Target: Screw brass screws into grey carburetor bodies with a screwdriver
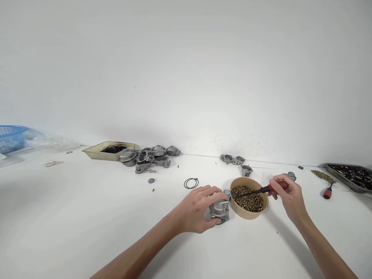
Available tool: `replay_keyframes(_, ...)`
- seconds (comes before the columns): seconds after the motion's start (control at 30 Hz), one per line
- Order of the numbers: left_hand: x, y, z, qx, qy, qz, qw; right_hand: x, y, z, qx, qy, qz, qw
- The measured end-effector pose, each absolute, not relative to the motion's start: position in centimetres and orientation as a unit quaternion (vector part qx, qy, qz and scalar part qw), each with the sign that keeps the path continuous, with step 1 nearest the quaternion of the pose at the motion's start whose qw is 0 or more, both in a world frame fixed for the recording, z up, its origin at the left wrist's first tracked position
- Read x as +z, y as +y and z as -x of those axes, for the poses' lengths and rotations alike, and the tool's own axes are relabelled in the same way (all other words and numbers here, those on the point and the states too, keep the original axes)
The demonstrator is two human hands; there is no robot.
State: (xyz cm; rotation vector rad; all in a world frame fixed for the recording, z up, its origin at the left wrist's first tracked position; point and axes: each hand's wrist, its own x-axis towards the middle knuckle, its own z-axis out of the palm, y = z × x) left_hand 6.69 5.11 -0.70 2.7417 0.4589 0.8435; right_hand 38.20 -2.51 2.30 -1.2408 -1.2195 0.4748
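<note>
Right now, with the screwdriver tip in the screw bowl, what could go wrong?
1. The right hand angles the screwdriver low over the bowl rim; it could tip it or flick screws out.
2. The left hand holds the metal part right beside the bowl; a nudge might shove it.

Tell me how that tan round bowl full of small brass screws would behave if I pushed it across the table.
The tan round bowl looks wide and low, so it would probably slide rather than tip. The heap of small brass screws likely makes it heavy for its size. The white table looks smooth, so a gentle push may move it; a sharp shove could spill screws.
</note>
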Motion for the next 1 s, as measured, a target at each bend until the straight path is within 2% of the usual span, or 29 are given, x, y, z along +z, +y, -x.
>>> replay_keyframes(1.0, -0.4, 5.3, -6.7, 0.258, 0.194, -0.924, 0.204, 2.5, -2.9, -37.0, 0.260, -0.556, 0.526, 0.589)
